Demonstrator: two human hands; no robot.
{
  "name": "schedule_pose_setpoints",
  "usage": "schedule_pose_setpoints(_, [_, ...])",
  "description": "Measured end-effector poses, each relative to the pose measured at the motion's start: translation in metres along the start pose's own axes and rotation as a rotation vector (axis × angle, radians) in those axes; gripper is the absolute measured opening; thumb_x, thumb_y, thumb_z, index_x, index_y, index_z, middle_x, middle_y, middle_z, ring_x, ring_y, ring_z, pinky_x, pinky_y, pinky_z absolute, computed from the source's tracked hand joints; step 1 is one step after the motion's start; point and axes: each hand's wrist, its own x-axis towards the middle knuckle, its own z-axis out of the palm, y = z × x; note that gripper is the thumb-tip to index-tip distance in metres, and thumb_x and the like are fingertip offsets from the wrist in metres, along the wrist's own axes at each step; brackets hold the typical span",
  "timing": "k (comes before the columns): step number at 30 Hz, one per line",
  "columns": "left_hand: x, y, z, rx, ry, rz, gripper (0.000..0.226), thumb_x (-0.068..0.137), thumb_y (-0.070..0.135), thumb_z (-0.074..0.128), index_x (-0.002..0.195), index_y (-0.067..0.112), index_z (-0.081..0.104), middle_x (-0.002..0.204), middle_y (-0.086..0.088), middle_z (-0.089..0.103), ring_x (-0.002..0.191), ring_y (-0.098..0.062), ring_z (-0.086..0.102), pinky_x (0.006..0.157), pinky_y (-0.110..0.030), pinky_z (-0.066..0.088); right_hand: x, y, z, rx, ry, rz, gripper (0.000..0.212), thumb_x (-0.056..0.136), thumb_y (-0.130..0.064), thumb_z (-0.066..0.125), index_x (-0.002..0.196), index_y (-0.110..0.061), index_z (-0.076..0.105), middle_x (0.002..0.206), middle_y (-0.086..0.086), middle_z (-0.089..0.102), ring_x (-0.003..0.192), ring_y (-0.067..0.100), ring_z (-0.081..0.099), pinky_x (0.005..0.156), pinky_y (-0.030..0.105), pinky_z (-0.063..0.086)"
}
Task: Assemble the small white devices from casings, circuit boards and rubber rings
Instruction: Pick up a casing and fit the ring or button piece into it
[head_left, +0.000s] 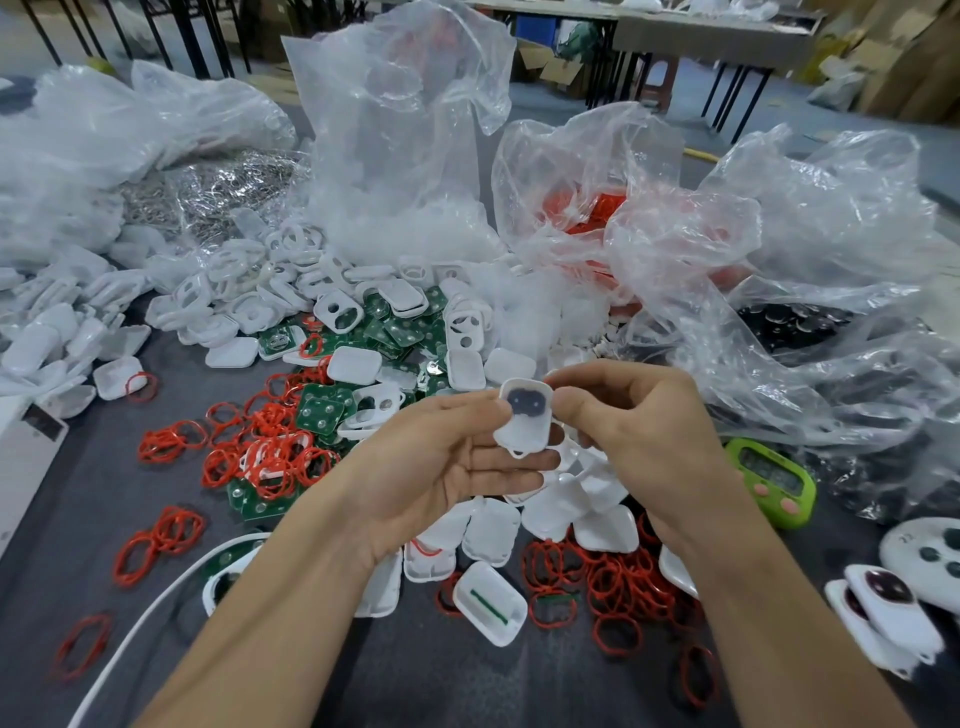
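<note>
Item under assembly: one small white plastic casing (523, 422), a dark two-button pad showing through its face, held upright above the grey bench (104, 499), loop end downward. The left hand (441, 467) pinches its left edge with the thumb, fingers behind it. The right hand (639, 431) pinches its upper right edge. Directly below the casing: loose white casing halves (491, 530). Left of it: green circuit boards (319, 413) and red rubber rings (265, 452). Behind it: clear plastic bags (395, 130). Right of it: a lime-green digital timer (774, 480).

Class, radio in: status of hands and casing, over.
Left hand and right hand both pinch the casing. Dark pad shows in its window. Nothing blocking.
</note>
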Motion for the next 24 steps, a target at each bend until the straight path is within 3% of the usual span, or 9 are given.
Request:
schedule_pose_setpoints(3, [0.001, -0.002, 0.003, 0.095, 0.081, 0.048, 0.024, 0.093, 0.016, 0.063, 0.11, 0.012, 0.08, 0.111, -0.021, 0.076, 0.097, -0.031, 0.077, 0.074, -0.029, 0.062, -0.005, 0.001, 0.007, -0.063, 0.055, -0.044, 0.005, 0.085, -0.029, 0.079, 0.086, -0.033, 0.08, 0.074, -0.006, 0.077, 0.07, 0.015, 0.073, 0.068, 0.038, 0.061])
schedule_pose_setpoints(6, [0.003, -0.007, 0.007, 0.22, 0.225, 0.121, 0.021, 0.099, 0.012, 0.062, 0.1, 0.016, 0.083, 0.099, -0.016, 0.079, 0.087, -0.028, 0.078, 0.069, -0.025, 0.061, -0.006, 0.003, 0.013, -0.138, 0.103, -0.083, 0.002, 0.084, -0.034, 0.08, 0.082, -0.032, 0.08, 0.07, -0.011, 0.075, 0.064, 0.008, 0.07, 0.06, 0.028, 0.055])
schedule_pose_setpoints(10, [0.003, -0.01, 0.01, 0.247, 0.285, 0.146, 0.022, 0.098, 0.006, 0.061, 0.096, 0.011, 0.082, 0.093, -0.018, 0.079, 0.08, -0.027, 0.078, 0.064, -0.023, 0.06, -0.006, 0.004, 0.016, -0.16, 0.116, -0.086, 0.007, 0.086, -0.027, 0.081, 0.08, -0.03, 0.08, 0.068, -0.015, 0.074, 0.061, 0.003, 0.067, 0.056, 0.014, 0.048])
schedule_pose_setpoints(20, [0.004, -0.012, 0.012, 0.237, 0.314, 0.157, 0.023, 0.1, 0.014, 0.061, 0.093, 0.006, 0.081, 0.086, -0.02, 0.078, 0.072, -0.025, 0.077, 0.061, -0.025, 0.06, -0.006, 0.006, 0.016, -0.155, 0.092, -0.107, 0.007, 0.086, -0.022, 0.08, 0.083, -0.028, 0.081, 0.069, -0.014, 0.074, 0.064, 0.003, 0.069, 0.058, 0.014, 0.05])
schedule_pose_setpoints(24, [0.004, -0.012, 0.012, 0.223, 0.32, 0.15, 0.021, 0.098, 0.018, 0.064, 0.092, 0.009, 0.082, 0.09, -0.021, 0.078, 0.078, -0.03, 0.078, 0.062, -0.025, 0.061, -0.005, 0.008, 0.01, -0.085, 0.088, -0.072, 0.009, 0.087, -0.023, 0.079, 0.083, -0.031, 0.081, 0.07, -0.009, 0.075, 0.059, 0.004, 0.065, 0.062, 0.023, 0.051])
